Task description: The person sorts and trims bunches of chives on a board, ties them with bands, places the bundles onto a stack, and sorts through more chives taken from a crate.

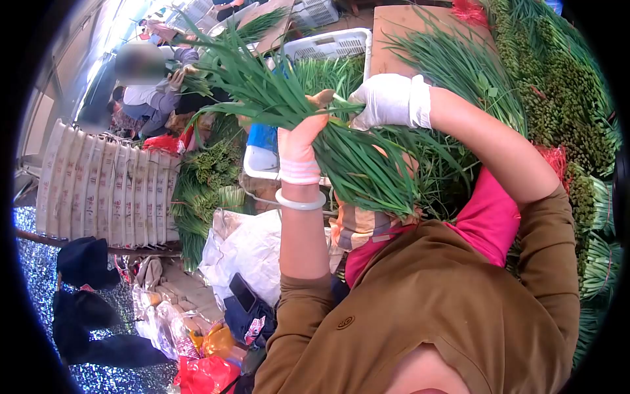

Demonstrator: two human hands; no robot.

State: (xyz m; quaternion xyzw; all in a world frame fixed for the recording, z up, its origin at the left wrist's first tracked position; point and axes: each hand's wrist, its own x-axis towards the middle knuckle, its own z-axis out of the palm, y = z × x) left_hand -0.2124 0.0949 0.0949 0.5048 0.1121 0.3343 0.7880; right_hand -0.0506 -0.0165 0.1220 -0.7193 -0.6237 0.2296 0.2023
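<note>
Brown cloth top (453, 295) spreads nearest me, and beyond it my left hand (302, 141), above a smooth white bangle (300, 204), grips a bundle of long flat green leaves (367, 171) before a white perforated plastic crate (328, 41), while my white-gloved right hand (388, 102) touches them, its finger closure I cannot tell.

Bright glare upper left; black-rimmed fisheye distortion.

Leafy green bunch (357, 167): long, flat, narrow blades. Gripped mid-length, clear of the ground, slantwise. One end splays loosely toward 10 o'clock; other runs toward 4. Position: 12 o'clock from view centre.
</note>
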